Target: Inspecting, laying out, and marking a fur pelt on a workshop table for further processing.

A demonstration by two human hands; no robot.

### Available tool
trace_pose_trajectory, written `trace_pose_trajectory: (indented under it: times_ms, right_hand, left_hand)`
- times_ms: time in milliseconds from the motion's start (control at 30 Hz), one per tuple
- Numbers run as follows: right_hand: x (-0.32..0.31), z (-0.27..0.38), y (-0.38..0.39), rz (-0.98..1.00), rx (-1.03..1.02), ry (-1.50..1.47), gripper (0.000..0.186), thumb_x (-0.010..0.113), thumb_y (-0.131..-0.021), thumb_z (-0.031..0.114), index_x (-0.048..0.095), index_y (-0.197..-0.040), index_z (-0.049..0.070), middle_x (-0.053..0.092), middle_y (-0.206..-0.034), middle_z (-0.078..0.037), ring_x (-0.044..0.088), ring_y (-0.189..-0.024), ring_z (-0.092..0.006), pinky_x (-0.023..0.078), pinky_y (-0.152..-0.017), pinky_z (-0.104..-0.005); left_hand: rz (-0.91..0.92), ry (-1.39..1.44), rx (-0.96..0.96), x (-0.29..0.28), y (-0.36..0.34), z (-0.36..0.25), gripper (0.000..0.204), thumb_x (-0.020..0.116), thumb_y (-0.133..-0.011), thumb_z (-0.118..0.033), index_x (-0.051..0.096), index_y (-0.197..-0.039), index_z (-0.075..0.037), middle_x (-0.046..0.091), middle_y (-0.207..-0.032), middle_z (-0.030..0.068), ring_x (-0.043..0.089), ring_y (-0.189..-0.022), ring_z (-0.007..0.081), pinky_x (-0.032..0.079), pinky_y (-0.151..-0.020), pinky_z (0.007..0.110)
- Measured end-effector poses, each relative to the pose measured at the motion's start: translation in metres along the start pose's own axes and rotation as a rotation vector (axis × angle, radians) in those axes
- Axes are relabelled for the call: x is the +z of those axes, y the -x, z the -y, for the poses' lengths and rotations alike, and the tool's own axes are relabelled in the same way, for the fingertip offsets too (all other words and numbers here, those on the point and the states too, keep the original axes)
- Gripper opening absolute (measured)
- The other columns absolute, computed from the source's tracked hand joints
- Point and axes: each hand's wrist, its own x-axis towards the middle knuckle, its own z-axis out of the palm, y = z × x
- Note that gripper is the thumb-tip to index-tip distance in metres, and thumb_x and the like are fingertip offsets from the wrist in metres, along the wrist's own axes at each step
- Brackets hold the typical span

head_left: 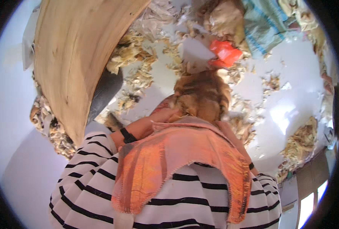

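Observation:
A brown fur piece (201,95) with darker bands lies in front of me, just beyond the upper edge of my orange apron (142,171). My left hand (166,114) is closed on its near left edge, with the fingertips partly hidden by the fur. A dark band circles that wrist. At the fur's near right side is my right hand (223,126), mostly covered by the apron, so its fingers do not show. Reddish cloth shows beside the left hand.
A large curved wooden plank (78,49) rises at the left, with a dark object (106,89) behind it. Fur scraps (137,76) litter the white floor (245,80). Farther off are a red plastic bag (226,53) and a blue-green sack (262,26). A scrap heap (301,145) lies right.

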Motion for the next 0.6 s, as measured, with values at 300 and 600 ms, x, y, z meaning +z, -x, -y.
trace_pose_trajectory:
  times_ms: [300, 600]
  right_hand:
    - [-0.003, 0.039, 0.009, 0.108, -0.238, 0.655, 0.024, 0.051, -0.09, 0.02, 0.06, -0.101, 0.0, 0.061, -0.096, -0.029, 0.06, -0.094, -0.0442, 0.046, -0.078, -0.0496]
    - [0.01, 0.074, 0.023, -0.05, 0.39, -0.492, 0.038, 0.051, -0.099, 0.031, 0.058, -0.119, 0.0, 0.061, -0.119, -0.009, 0.057, -0.105, -0.021, 0.046, -0.089, -0.0357]
  left_hand:
    - [0.04, -0.803, 0.295, 0.011, 0.05, -0.02, 0.045, 0.049, -0.098, -0.04, 0.058, -0.126, -0.004, 0.063, -0.118, 0.0131, 0.058, -0.105, 0.0219, 0.044, -0.092, 0.037]
    - [-0.118, -0.241, -0.032, 0.007, 0.032, 0.019, 0.039, 0.048, -0.099, -0.04, 0.064, -0.1, -0.005, 0.065, -0.088, 0.0065, 0.058, -0.07, 0.0189, 0.047, -0.06, 0.035]
